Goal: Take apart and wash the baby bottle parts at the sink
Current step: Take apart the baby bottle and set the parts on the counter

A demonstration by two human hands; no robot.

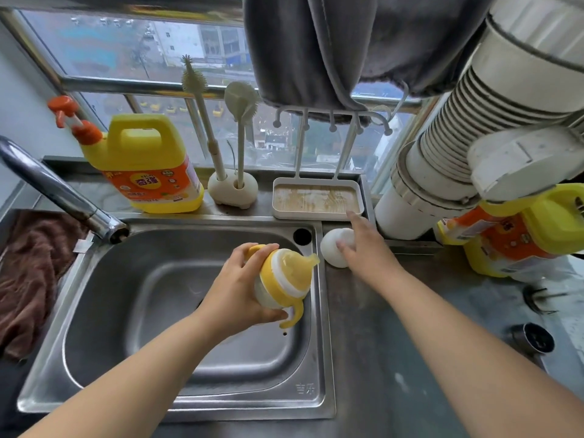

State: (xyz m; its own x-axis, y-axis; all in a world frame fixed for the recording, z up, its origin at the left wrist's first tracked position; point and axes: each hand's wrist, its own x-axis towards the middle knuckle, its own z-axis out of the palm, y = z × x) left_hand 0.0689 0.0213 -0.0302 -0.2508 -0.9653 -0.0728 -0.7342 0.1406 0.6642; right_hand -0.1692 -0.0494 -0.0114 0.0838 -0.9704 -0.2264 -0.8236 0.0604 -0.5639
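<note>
Baby bottle [279, 281] is a stubby little thing: cloudy see-through body, a yellow screw collar with a white band round it, a soft yellow spout-type nipple on top and two curved yellow handles, one sticking out at the bottom and one half hidden behind the fingers. It's held in the air over the right side of the sink [177, 403], tilted hard, so its long axis runs from the lower left up to the upper right, with the spout tip aiming toward the sink's back right corner. The left hand [235, 284] has it clamped round the body, thumb underneath near the lower handle and fingers curled over the top. The right hand [358, 245] is out on the grey counter [395, 358] just right of the sink, fingers mostly straight and resting on a white dome-shaped cap [333, 248] that looks like smooth plastic; whether it's actually gripping the cap is hard to tell. Sink is brushed stainless with a rounded basin and a chrome faucet [60, 191] coming in from the left. Behind it on the ledge sit a yellow detergent jug [148, 165], two pale brushes in a rounded stand [232, 191], and a shallow white tray [317, 200]. A brown towel [28, 279] lies crumpled on the left.
</note>
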